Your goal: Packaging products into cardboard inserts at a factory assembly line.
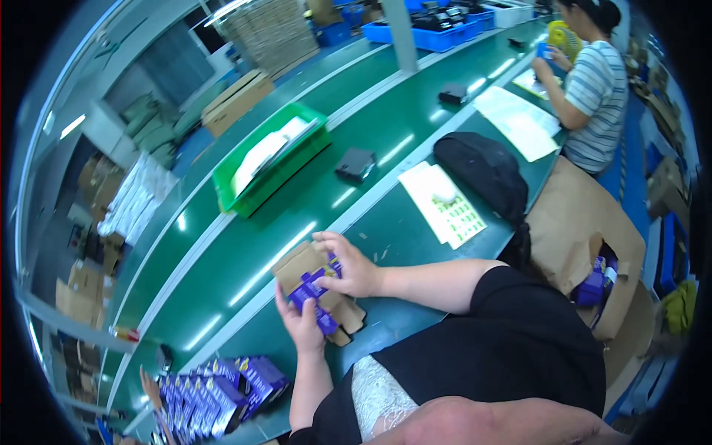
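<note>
While my left fingers (pixel 308 312) curl partway round the lower left of an open-flapped, purple-and-brown cardboard carton (pixel 300 265), my right fingers (pixel 337 245) grip its upper right, both thumbs lying over its face. We hold it above the smooth green counter (pixel 404 315), close to the long pale metal rail (pixel 356 215) at the far edge. Bare surface opens to the carton's right, as far as white sheets with green labels (pixel 445 204). Behind those, a bulky black fabric bag (pixel 478 170) blocks the counter. Toward my lower left, packed purple cartons (pixel 215 397) close off the room, another person's hand (pixel 150 387) beside them. Across the rail, a glossy green strip (pixel 289 222) runs clear up to a small black box (pixel 355 165) and a green plastic bin (pixel 293 167).
</note>
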Motion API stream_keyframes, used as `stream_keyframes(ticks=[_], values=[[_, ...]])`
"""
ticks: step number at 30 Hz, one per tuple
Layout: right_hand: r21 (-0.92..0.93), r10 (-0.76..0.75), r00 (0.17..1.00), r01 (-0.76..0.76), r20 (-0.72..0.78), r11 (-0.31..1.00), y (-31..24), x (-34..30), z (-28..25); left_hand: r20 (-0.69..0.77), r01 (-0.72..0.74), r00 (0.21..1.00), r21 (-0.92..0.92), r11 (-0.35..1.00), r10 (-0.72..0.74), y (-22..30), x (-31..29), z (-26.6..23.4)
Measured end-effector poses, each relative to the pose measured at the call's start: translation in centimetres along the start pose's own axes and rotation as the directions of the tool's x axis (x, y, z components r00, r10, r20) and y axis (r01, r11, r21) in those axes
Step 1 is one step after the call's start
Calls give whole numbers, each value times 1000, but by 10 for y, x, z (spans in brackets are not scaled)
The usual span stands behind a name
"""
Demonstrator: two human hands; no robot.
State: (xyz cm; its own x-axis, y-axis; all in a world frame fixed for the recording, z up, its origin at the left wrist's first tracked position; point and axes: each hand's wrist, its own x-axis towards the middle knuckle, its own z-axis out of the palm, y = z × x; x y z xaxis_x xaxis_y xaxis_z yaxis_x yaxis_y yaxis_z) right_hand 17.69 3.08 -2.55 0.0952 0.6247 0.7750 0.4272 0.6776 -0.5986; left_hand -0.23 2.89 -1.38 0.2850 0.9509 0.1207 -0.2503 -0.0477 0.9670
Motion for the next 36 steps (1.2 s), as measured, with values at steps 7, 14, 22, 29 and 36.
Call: stream_keyframes(ticks=[7, 14, 22, 29, 36], values=[[311, 303, 872, -431, 385, 847, 6, -1, 1, 70, -45, 996, -125, 991, 54, -2, 0, -11], [349, 197, 958, -261, 210, 900, -14, -1, 3, 75, -44, 996, -163, 986, 56, 0, -4, -13], [545, 383, 812, -581, 441, 604, -5, 6, -6, 43, -36, 998, -85, 996, 40, 9, -7, -7], [474, 519, 681, -732, 516, 489, 5, 10, -12, 160, 33, 987, -45, 998, -25, 9, -9, -5], [280, 492, 618, -752, 613, 597, -10, 18, -26, 201, 79, 978, -95, 992, -59, 10, -10, -13]])
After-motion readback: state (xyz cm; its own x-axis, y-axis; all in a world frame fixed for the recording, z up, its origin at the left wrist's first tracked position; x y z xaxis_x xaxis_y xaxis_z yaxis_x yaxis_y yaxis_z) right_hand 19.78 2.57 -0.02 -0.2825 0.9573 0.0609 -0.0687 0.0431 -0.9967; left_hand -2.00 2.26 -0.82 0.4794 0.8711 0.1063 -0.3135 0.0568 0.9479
